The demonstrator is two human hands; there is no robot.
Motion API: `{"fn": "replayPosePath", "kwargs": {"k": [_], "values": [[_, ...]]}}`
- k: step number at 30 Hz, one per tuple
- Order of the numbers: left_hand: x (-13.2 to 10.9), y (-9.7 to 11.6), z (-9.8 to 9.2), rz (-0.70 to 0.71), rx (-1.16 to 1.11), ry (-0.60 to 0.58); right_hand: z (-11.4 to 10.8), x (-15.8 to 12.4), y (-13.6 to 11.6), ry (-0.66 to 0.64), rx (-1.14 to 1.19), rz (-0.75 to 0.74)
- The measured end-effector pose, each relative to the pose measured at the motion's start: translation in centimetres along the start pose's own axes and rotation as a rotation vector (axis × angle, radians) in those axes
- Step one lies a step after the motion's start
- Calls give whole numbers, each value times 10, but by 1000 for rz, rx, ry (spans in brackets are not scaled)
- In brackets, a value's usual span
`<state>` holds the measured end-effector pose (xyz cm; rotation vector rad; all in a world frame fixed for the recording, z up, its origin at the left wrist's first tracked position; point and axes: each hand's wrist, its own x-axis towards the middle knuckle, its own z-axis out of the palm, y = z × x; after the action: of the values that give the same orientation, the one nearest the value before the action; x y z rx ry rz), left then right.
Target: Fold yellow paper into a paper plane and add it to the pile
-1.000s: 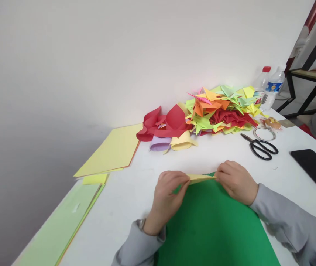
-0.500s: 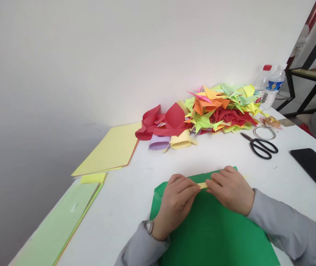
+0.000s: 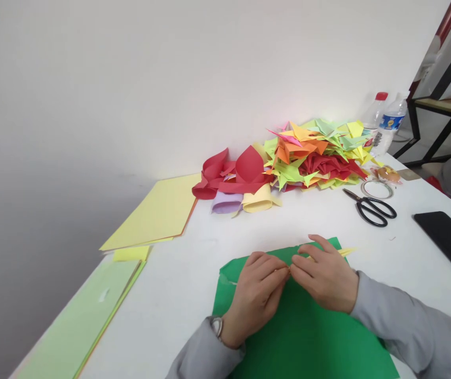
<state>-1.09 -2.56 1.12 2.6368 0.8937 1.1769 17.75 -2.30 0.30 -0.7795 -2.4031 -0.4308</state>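
My left hand (image 3: 259, 295) and my right hand (image 3: 324, 273) meet over the upper part of a green sheet of paper (image 3: 308, 337). Both pinch a narrow folded piece of yellow paper (image 3: 346, 252), mostly hidden by my fingers. One pointed end of it sticks out past the right hand's far side. The fingertips of the two hands almost touch. On the right hand, the index finger is lifted while the thumb side stays pressed in.
Folded colourful papers (image 3: 312, 152) lie piled by the wall, beside red curled papers (image 3: 245, 173). To the right are scissors (image 3: 371, 208), a tape roll (image 3: 377, 189), a black flat object (image 3: 447, 242) and bottles (image 3: 391, 123). Yellow sheets (image 3: 158, 210) and green sheets (image 3: 75, 316) lie left.
My hands have come closer together, covering the yellow strip that showed between them. My right index finger has lifted, and the yellow point now shows beyond that hand.
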Motion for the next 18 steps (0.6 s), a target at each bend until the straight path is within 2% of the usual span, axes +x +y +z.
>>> {"fn": "replayPosePath", "kwargs": {"k": [5,12,18], "values": [[-1,-1,1,41,30,-23,-1,0,0,3,38,24],[2,-5,-5,113,258,-79,1,0,4,16,38,32],[2,-9,-7,118,297,-77,-1,0,6,17,54,51]]}}
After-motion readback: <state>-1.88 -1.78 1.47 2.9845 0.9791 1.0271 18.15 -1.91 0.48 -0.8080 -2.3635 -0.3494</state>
